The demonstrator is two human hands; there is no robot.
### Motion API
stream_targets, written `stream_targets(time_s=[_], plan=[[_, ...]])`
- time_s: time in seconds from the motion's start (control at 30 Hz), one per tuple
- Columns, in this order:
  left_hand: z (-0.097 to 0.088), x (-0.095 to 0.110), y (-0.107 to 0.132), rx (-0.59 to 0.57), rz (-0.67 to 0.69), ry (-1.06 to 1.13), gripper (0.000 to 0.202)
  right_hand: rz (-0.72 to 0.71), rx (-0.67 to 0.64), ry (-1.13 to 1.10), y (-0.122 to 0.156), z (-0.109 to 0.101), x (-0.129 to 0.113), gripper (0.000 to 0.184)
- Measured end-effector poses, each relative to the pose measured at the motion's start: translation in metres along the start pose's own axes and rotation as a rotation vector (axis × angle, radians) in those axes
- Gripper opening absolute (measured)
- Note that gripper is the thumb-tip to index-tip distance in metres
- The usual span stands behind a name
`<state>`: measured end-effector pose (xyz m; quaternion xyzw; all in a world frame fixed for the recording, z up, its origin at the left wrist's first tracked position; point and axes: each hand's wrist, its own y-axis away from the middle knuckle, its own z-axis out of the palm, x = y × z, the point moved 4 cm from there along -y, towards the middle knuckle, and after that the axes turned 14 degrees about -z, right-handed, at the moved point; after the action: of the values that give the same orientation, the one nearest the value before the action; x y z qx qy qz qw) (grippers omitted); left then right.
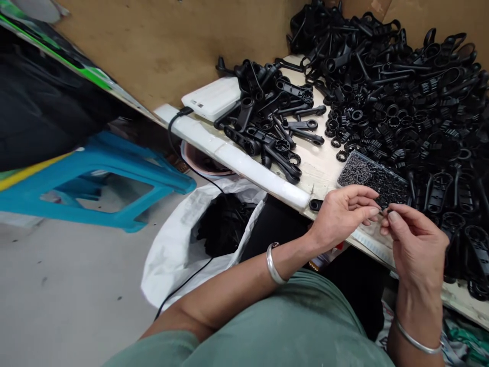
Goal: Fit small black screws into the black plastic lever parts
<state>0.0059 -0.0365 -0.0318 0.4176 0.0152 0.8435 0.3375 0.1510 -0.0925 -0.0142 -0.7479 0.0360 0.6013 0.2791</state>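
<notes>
My left hand is closed in a pinch, thumb against fingertips, over the front edge of the table. Close beside it my right hand also pinches with thumb and forefinger, and a tiny dark piece shows at its tips. What the left fingers hold is hidden. Just behind both hands lies a clear plastic box with small grey parts on its left and small black parts on its right. A black plastic piece with a ring end rests at the edge, left of my left hand.
Black plastic arms and rings are heaped at the back right, with a smaller pile to the left. A white power bank has a black cable plugged in. Below are a white sack and a blue stool.
</notes>
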Motion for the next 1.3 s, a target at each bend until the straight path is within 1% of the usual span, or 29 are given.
stream_targets(time_s=[0.1, 0.23, 0.4, 0.57, 0.63, 0.73, 0.83, 0.97, 1.07, 1.17, 1.23, 1.3], plan=[[-0.001, 0.0, 0.001, 0.005, 0.002, 0.005, 0.024, -0.089, 0.025, 0.148, 0.005, 0.003, -0.007, 0.018], [-0.002, -0.001, 0.002, 0.004, 0.012, -0.014, 0.025, -0.166, 0.026, 0.279, 0.007, 0.006, -0.017, 0.015], [-0.003, -0.003, 0.002, -0.011, 0.021, -0.035, 0.026, -0.228, -0.022, 0.394, 0.01, 0.007, -0.023, 0.013], [-0.004, -0.004, 0.003, -0.012, 0.055, -0.058, 0.025, -0.35, -0.053, 0.588, 0.014, 0.005, -0.023, 0.014], [-0.004, -0.003, 0.004, 0.002, 0.067, -0.077, 0.025, -0.336, -0.063, 0.613, 0.015, 0.005, -0.022, 0.015], [-0.005, -0.003, 0.005, 0.028, 0.089, -0.123, 0.025, -0.277, -0.11, 0.624, 0.016, 0.006, -0.022, 0.019], [-0.005, -0.004, 0.007, 0.045, 0.128, -0.193, 0.022, -0.276, -0.147, 0.642, 0.017, 0.009, -0.025, 0.023], [-0.005, -0.004, 0.009, 0.078, 0.214, -0.355, 0.02, -0.307, -0.147, 0.695, 0.015, 0.012, -0.029, 0.026], [-0.006, 0.002, 0.01, 0.076, 0.267, -0.488, 0.022, -0.326, -0.152, 0.705, 0.01, 0.016, -0.03, 0.022], [-0.012, 0.021, 0.017, 0.08, 0.348, -0.674, 0.023, -0.336, -0.169, 0.691, 0.007, 0.019, -0.029, 0.018], [-0.019, 0.038, 0.028, 0.124, 0.471, -0.878, 0.023, -0.351, -0.181, 0.69, 0.006, 0.02, -0.028, 0.015], [-0.026, 0.05, 0.039, 0.164, 0.602, -1.142, 0.026, -0.388, -0.209, 0.697, 0.007, 0.02, -0.027, 0.013]])
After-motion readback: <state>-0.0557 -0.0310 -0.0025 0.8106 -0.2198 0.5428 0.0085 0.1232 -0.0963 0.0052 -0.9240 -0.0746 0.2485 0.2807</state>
